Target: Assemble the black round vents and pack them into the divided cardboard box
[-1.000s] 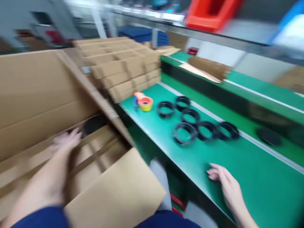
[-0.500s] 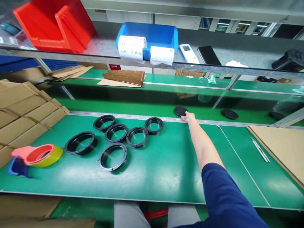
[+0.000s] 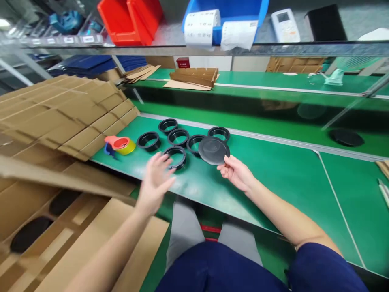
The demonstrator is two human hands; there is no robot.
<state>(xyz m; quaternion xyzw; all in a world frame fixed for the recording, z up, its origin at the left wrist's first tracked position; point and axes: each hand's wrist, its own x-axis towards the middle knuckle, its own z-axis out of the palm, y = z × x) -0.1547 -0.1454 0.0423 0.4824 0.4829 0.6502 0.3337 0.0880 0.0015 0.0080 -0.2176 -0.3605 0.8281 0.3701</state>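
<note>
My right hand (image 3: 235, 172) pinches the edge of a round black disc (image 3: 213, 151), holding it up over the green table (image 3: 258, 182). Part of the ring group is hidden behind the disc. Slightly blurred, my left hand (image 3: 156, 178) hangs in front of the table's near edge with its fingers spread and nothing in it. Just beyond its fingertips lies a black ring (image 3: 181, 162). Several more black rings sit further back, among them one ring (image 3: 148, 142) at the left and another ring (image 3: 168, 125) at the rear.
A tape dispenser (image 3: 121, 145) with yellow tape lies at the table's left end, beside stacked cardboard boxes (image 3: 91, 121). Below left, an open carton (image 3: 82, 219) holds black discs. Overhead, a shelf carries a red bin (image 3: 130, 24) and a blue bin (image 3: 234, 8).
My right hand has drawn the black disc from the back of the table towards me. My left hand has come into view, and the camera has turned left.
</note>
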